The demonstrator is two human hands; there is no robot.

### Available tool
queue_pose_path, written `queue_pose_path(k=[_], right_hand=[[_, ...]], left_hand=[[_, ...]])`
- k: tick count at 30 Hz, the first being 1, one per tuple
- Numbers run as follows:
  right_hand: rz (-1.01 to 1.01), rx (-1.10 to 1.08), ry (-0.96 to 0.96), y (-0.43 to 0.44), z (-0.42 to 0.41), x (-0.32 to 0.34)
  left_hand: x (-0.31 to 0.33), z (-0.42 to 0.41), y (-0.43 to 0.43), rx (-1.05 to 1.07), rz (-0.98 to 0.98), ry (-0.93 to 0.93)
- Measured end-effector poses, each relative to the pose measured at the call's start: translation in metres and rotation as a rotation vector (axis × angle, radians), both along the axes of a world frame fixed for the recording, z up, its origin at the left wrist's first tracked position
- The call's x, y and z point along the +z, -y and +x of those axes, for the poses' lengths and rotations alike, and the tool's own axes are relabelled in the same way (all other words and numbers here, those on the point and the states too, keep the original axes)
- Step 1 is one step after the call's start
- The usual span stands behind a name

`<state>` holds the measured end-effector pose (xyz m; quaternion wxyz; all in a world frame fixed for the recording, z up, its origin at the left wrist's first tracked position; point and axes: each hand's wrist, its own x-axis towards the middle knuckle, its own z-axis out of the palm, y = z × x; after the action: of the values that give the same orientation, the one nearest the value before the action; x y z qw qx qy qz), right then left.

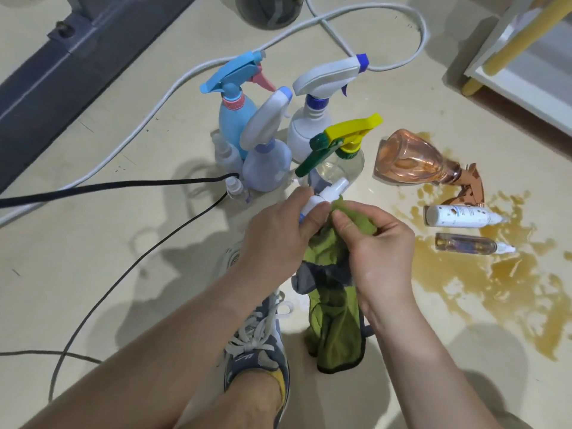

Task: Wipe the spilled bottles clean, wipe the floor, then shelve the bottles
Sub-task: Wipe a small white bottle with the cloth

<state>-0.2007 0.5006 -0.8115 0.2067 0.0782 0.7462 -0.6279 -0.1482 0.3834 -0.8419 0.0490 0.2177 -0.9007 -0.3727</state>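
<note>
Small white spray bottle (322,198) sits at frame centre, nozzle tilted up. The left hand (275,233) is curled round its lower body and the right hand (383,249) pinches the green cloth (332,323) against its side, with the rest of the cloth hanging floorward. Looks light, rigid plastic, probably slick where wet, so grip the barrel, not the cap, and let the soft cloth wrap it. Right of centre, amber bottle (411,159), white bottle (458,215) and clear vial (464,243) lie on their sides in the brown spill (501,283); trigger sprayers (309,125) stand upright upper centre, white shelf (526,72) upper right.
</note>
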Motion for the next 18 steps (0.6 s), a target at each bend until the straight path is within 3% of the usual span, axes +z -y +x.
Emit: queue_pose_path(k=[3, 9, 11, 14, 18], right_hand=[[0.353, 0.254, -0.374, 0.001, -0.001, 0.001], [0.364, 0.278, -0.549, 0.004, -0.006, -0.007], [0.306, 0.243, -0.516, 0.009, -0.007, -0.007], [0.324, 0.233, -0.52, 0.006, 0.009, -0.008], [0.156, -0.016, -0.116, 0.005, 0.016, -0.011]], left_hand=[[0.001, 0.003, -0.002, -0.116, -0.247, 0.034], [0.021, 0.004, -0.005, -0.207, -0.434, 0.082], [0.025, -0.002, -0.01, -0.159, -0.285, 0.136], [0.024, -0.008, -0.012, 0.04, 0.123, 0.254], [0.025, -0.004, -0.02, 0.124, 0.291, 0.239]])
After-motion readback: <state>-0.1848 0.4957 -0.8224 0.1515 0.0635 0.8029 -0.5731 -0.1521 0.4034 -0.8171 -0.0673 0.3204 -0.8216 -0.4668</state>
